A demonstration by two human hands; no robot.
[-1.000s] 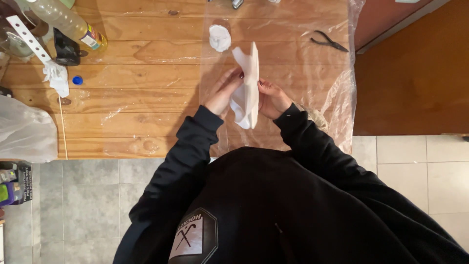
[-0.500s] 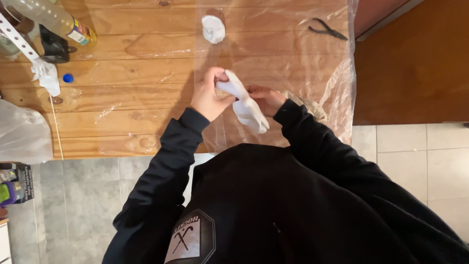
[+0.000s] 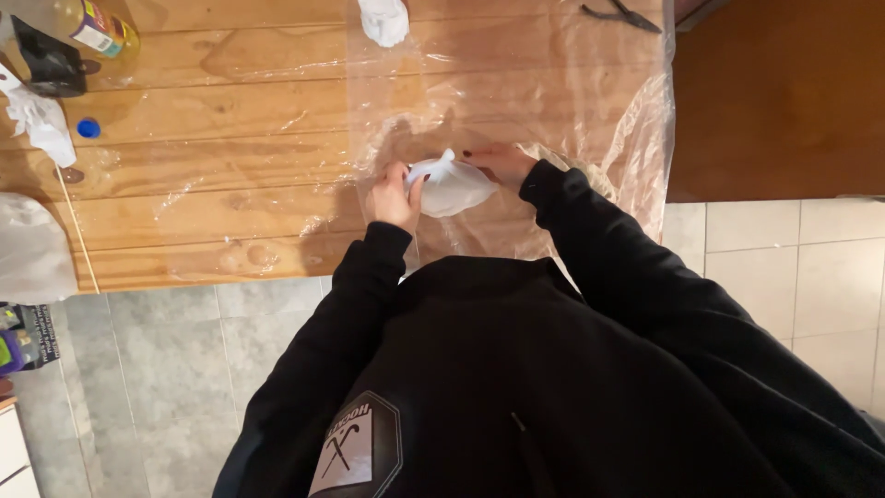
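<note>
Wooden planks make up the tabletop [image 3: 230, 120], its right half covered by a sheet of clear plastic film [image 3: 516, 83], with grey floor tiles below and a brown floor to the right. Near the front edge, over the film, a small white bundle [image 3: 452, 187] of soft material sits between both hands, gathered to a twisted peak on top. The left hand [image 3: 395, 195] closes its grip on the bundle's left side, thumb pressed against the white surface. The right hand [image 3: 498, 164] holds the bundle's upper right side, fingers curled over it by the peak. Both sleeves are black.

Farther out, a second white wad [image 3: 384, 18] lies at the far edge of the film, well apart from the hands. Dark pliers [image 3: 619, 13] rest near the far right corner. At the left end are a clear bottle [image 3: 92, 23], a blue cap [image 3: 88, 128], a crumpled white cloth [image 3: 41, 124] and a dark object [image 3: 51, 63].
</note>
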